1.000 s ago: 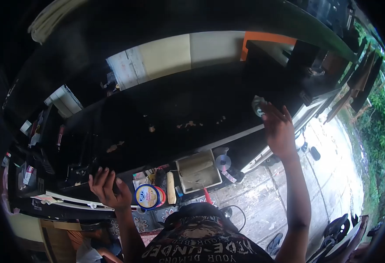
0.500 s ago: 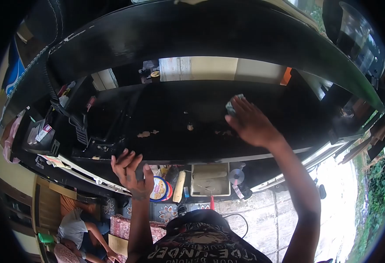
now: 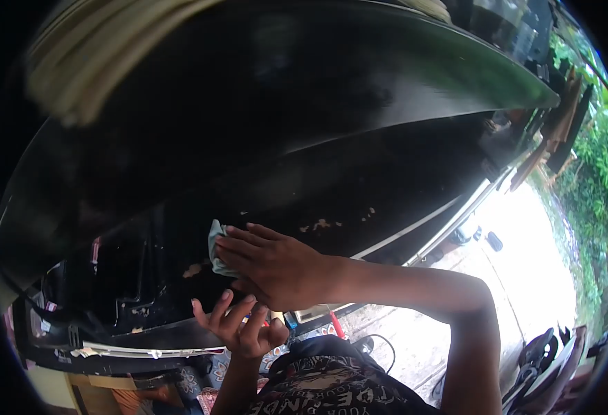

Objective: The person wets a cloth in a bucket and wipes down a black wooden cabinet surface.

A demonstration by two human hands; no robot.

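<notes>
A crumpled pale blue-green cloth lies under the fingertips of my right hand, which presses it against a black shelf surface. Chipped, light patches show on that surface around the hand. Just below my right hand, near the front edge, is my left hand. Its fingers are spread and slightly curled, and it holds nothing. The right hand partly covers the cloth.
Overhead a broad black curved panel hangs over the shelf. Small items sit in the left compartment, including a pink-red object. A red-handled tool is below the edge. Bright paving and greenery lie right.
My right hand has swept the cloth leftward across the black surface, close to my left hand. The camera view has tilted and moved nearer the upper panel. The seated person at lower left is out of view.
</notes>
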